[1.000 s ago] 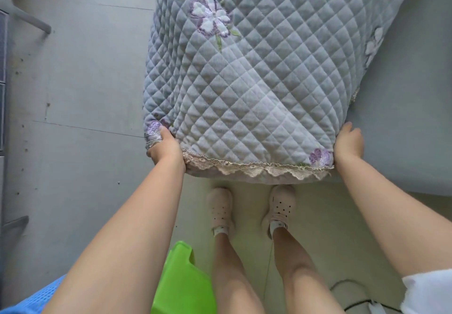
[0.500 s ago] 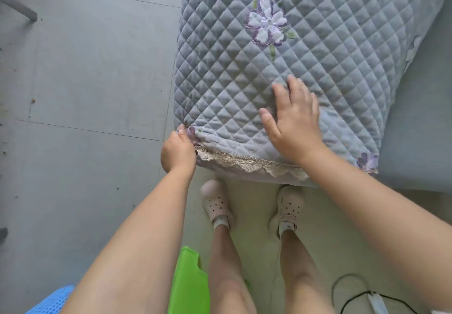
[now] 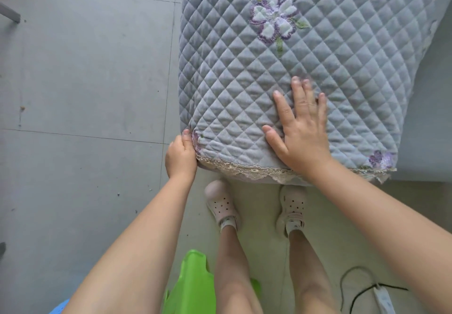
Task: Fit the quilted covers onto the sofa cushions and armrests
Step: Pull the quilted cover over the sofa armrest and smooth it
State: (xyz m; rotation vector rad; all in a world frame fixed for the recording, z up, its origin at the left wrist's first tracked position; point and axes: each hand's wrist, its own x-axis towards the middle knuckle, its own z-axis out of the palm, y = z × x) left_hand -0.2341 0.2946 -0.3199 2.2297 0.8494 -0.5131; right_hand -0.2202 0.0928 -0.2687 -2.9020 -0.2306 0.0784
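**Both hands on the quilted cover at the cushion's near end**

The grey quilted cover [image 3: 305, 69] lies stretched over a sofa cushion that fills the upper right of the view, its near end hanging just above the person's feet. A large purple and white embroidered flower [image 3: 274, 21] sits on top, and a smaller purple one [image 3: 381, 159] marks the near right corner. A band of beige lace trim [image 3: 256, 170] runs along the near edge.

The left hand [image 3: 181, 158] is at the near left corner, fingers curled round the cover's edge where the lace begins, thumb up against the side. The right hand [image 3: 302, 130] lies flat on top of the cover, fingers straight and slightly spread, palm pressing the fabric close to the near edge, between the two corners.

Below, the person stands on a pale floor [image 3: 80, 81] in light perforated clogs [image 3: 222, 206]. A bright green plastic piece [image 3: 193, 286] shows beside the left leg, and a white power strip [image 3: 384, 299] with a dark cable lies at the lower right.
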